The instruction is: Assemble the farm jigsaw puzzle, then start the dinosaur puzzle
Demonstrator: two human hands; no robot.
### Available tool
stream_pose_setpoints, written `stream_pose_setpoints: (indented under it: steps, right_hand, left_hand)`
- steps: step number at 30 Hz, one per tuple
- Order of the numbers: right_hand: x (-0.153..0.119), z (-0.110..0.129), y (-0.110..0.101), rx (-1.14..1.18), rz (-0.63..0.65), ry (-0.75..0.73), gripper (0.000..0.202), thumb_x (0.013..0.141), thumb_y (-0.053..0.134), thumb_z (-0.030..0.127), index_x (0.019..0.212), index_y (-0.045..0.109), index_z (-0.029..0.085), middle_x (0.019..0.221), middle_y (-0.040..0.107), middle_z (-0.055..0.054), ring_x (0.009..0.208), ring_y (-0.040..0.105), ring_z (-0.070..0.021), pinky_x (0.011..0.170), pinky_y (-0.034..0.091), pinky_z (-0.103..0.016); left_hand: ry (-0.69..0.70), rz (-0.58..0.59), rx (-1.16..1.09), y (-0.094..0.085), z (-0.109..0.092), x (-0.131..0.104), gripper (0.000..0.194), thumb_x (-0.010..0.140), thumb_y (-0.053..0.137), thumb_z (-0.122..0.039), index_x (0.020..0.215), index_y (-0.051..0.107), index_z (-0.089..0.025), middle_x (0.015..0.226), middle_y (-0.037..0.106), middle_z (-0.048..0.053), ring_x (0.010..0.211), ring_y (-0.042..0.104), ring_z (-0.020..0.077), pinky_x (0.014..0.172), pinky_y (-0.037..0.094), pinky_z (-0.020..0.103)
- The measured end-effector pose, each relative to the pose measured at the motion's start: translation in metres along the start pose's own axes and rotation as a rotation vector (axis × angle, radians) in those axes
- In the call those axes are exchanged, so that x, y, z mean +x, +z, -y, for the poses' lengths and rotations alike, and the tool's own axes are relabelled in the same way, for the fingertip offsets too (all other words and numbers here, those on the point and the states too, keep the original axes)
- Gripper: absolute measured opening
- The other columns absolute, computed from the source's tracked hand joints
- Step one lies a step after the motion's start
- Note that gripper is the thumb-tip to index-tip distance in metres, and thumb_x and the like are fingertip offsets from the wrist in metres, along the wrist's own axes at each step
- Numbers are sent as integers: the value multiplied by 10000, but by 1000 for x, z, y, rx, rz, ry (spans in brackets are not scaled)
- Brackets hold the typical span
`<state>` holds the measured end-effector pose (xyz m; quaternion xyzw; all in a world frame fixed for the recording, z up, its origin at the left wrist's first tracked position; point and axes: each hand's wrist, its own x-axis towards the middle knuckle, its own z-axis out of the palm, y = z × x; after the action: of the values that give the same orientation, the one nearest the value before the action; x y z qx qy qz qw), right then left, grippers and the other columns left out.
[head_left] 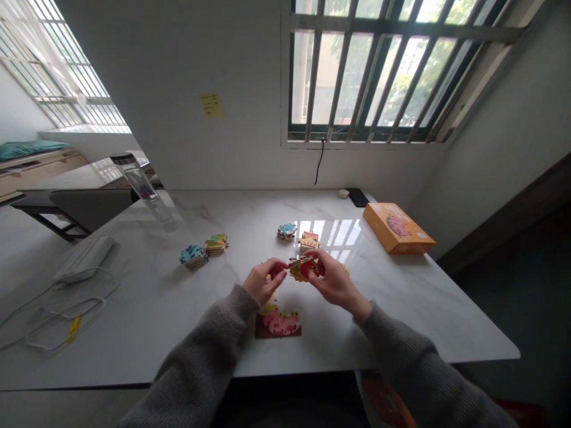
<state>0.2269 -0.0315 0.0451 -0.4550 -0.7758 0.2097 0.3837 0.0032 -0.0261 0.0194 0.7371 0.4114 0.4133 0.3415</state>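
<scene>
My right hand (334,279) is closed round a small stack of jigsaw puzzle pieces (300,270), red and orange on top, held above the table. Close to the stack's left side is my left hand (266,281), its fingers bent and thumb slightly apart from the index finger; I see nothing gripped in it. Below it, partly hidden by the hand and sleeve, puzzle pieces lie on the table, among them a piece with a pink pig (281,324). Just beyond my right hand sits a stack of yellow and orange pieces (309,239), with a blue-topped stack (286,231) beside it.
Left of my hands stand a blue stack (193,255) and a green-yellow stack (216,243) of pieces. An orange box (398,228) lies at the right edge of the white table (214,345). A clear bottle (136,176), a white cable (96,309) and a black phone (357,197) are farther out.
</scene>
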Motion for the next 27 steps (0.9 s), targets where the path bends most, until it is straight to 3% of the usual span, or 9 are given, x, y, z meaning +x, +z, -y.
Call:
stream_pose_setpoints:
  steps: [4,8,13,20,22,24,27]
  right_hand:
    - [6,3,6,-8,30,39,296,802,595,139,1091,557,196,903,674,-36,714,605,-147,663,479,-276]
    - [-9,1,15,45,87,50,280,812,590,158,1081,526,198,886,662,-33,724,607,-153,671,490,-288]
    - [-24,-6,20,183,131,41,269,852,558,154,1107,490,207,962,650,-53,771,625,-156,686,525,-293]
    - [-27,-5,19,64,135,-135,379,889,570,142,1253,519,236,1161,628,-101,1085,598,-253,950,515,-467]
    - [-26,-3,20,77,114,-131,413,916,570,170,1314,492,250,1191,616,-104,1093,598,-254,952,525,-473]
    - [-24,-1,20,67,78,-126,457,934,560,186,1371,450,260,1205,595,-110,1080,604,-250,930,549,-465]
    - [-22,0,19,-46,32,-212,558,908,605,191,1424,405,266,1319,505,-138,1217,535,-286,1007,522,-503]
  left_hand:
    - [-28,14,34,6,1,1,304,854,667,-410,1006,553,-174,723,581,-24,603,516,110,557,429,224]
    - [-17,36,88,5,7,-1,530,806,715,-361,1245,481,-179,710,508,-66,569,480,102,551,411,222]
    - [19,222,169,4,14,0,251,866,649,-368,1017,622,-169,665,515,-45,574,462,110,581,379,243]
    - [53,154,157,5,8,-2,258,888,625,-410,940,632,-157,706,524,-19,622,460,126,612,368,260]
    - [30,105,123,3,5,-2,276,892,614,-434,919,635,-160,718,522,-14,641,470,131,624,382,265]
    - [-23,57,50,1,5,-1,300,886,612,-457,889,627,-157,750,537,-4,659,495,133,632,404,268]
    - [-185,31,-159,1,9,2,390,857,621,-543,873,600,-154,744,553,-6,592,500,115,559,408,251]
